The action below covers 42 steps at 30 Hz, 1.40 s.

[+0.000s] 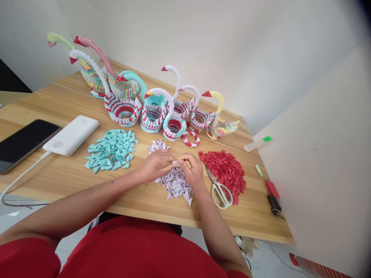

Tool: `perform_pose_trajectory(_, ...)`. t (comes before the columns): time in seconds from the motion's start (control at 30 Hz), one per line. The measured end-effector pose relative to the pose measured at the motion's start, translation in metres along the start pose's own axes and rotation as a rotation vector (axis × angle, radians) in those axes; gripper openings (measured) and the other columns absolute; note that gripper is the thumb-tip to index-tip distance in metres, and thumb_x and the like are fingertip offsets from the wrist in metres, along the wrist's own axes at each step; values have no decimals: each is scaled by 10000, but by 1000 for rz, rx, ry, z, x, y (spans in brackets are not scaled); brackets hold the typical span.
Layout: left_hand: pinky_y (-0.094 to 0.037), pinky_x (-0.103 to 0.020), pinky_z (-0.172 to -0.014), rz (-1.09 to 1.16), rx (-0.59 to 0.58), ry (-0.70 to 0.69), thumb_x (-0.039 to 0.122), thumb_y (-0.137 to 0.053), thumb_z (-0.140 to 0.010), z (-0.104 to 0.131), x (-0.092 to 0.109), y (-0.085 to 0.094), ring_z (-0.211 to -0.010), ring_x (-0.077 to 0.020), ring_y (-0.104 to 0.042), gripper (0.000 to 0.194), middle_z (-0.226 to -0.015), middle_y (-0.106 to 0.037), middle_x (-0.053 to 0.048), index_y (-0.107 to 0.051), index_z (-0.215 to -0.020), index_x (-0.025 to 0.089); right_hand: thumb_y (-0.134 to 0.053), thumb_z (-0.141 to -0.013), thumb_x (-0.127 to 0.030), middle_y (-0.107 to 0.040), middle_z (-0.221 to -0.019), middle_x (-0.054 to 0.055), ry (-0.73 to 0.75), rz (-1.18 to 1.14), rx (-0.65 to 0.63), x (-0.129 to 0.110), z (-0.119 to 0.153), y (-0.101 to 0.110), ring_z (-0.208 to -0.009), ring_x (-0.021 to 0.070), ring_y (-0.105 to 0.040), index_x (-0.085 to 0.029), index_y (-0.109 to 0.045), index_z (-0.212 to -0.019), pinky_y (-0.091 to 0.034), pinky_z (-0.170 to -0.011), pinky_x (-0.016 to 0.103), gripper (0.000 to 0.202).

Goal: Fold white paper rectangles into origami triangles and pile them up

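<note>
Over a pile of white folded paper triangles (pixel 177 185), my left hand (pixel 158 164) and my right hand (pixel 191 170) meet with pinched fingers. Between their fingertips is a small white folded paper piece (pixel 175 162); both hands grip it. A smaller group of white triangles (pixel 158 145) lies just beyond my left hand. Left of my hands is a heap of turquoise paper triangles (pixel 112 150), and to the right a heap of red paper triangles (pixel 224 172). A red and white paper ring (pixel 191 133) lies flat beyond my fingers.
Several paper swans (pixel 123 110) stand along the back. White-handled scissors (pixel 220 195) lie against the red heap. At left are a black phone (pixel 26 142) and a white power bank (pixel 71 135) with a cable. A green-capped tube (pixel 257 143) and a black key fob (pixel 274 204) are at right.
</note>
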<state>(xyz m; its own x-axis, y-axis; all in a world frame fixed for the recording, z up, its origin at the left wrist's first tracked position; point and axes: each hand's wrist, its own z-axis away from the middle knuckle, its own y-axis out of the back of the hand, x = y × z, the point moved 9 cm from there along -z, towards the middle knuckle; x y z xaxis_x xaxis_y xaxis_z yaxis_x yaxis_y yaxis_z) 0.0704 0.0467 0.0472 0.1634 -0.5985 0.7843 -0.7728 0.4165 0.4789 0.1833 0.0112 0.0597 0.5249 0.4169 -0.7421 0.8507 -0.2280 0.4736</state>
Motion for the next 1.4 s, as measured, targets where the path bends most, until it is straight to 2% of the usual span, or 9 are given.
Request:
perform_pose_trajectory(0.23,-465,-271,-718,793,-138,358,414,-643,-811,4,-24,-20,-784,-161,-634,274,-811,-679,-44,-588,-828,145,-571,-880,-261,-610,-749,-3,13,10,39,1,1,2,-704,149,-569,-218,-613,-809,-468,-684,292,93)
perform_pose_trajectory(0.4,-486,-286,-757,936,-2,448,383,-760,-703,4,-37,-17,-748,-143,-644,328,-780,-654,-4,-598,-863,146,-568,-879,-268,-631,-1021,52,24,23,102,2,1,8,-828,169,-606,-256,-619,-1086,-517,-732,325,214)
perform_pose_trajectory(0.47,-490,-289,-770,942,56,460,366,-770,-692,4,-43,-14,-758,-139,-648,337,-804,-656,0,-601,-887,149,-568,-880,-247,-612,-1100,68,57,40,112,-1,1,10,-897,186,-605,-273,-606,-1142,-525,-732,333,266)
perform_pose_trajectory(0.57,-494,-309,-806,915,103,460,358,-762,-703,4,-48,-10,-787,-143,-652,332,-856,-667,-14,-600,-906,151,-600,-858,-206,-627,-1047,66,147,116,127,-11,1,10,-953,210,-588,-275,-632,-1094,-513,-760,362,247)
perform_pose_trajectory(0.7,-503,-327,-814,846,130,427,359,-729,-739,4,-47,-6,-816,-156,-656,316,-912,-689,-45,-594,-935,151,-595,-848,-163,-636,-859,36,218,218,101,-16,1,6,-841,199,-588,-258,-666,-912,-479,-760,377,135)
perform_pose_trajectory(0.87,-504,-306,-807,701,151,380,324,-643,-810,3,-45,-1,-885,-168,-652,323,-986,-702,-83,-596,-1076,147,-550,-852,-108,-636,-821,31,317,323,83,-23,3,4,-799,193,-575,-260,-666,-863,-448,-709,355,192)
perform_pose_trajectory(1.07,-487,-269,-714,332,61,330,234,-527,-829,2,-42,-2,-770,-161,-627,202,-803,-708,-38,-705,-840,141,-553,-849,-87,-634,-800,31,348,302,47,-25,2,3,-772,183,-552,-248,-652,-841,-432,-687,334,189)
perform_pose_trajectory(1.23,-479,-251,-675,304,7,272,158,-526,-768,0,-32,-1,-743,-143,-601,268,-854,-701,-32,-692,-978,143,-534,-849,-90,-631,-813,33,305,258,23,-16,2,0,-798,188,-562,-250,-654,-841,-436,-715,349,200)
perform_pose_trajectory(1.4,-479,-274,-742,263,9,229,261,-613,-776,-3,-25,7,-774,-151,-598,330,-875,-702,-41,-661,-1082,149,-527,-841,-92,-618,-813,35,277,232,42,-12,2,1,-806,190,-567,-245,-655,-847,-448,-724,356,200)
